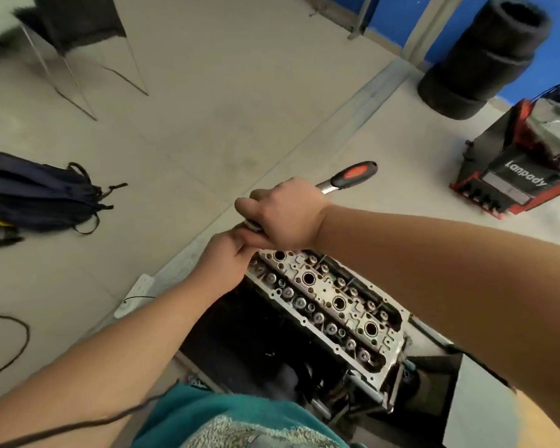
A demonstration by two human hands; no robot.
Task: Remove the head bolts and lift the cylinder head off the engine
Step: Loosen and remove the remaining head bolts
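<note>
Right hand (285,215): fingers wrapped round the metal shaft of the ratchet wrench (346,179), its black-and-red grip sticking out past the knuckles.
Left hand (227,257): fingers curled under the wrench's head end, at the far end of the cylinder head (330,305).
Cylinder head: on the engine, valve gear exposed.
Floor (207,124): backpack (36,195) well to the left.

Both hands (285,215) curled, touching, arms stretched forward
</note>
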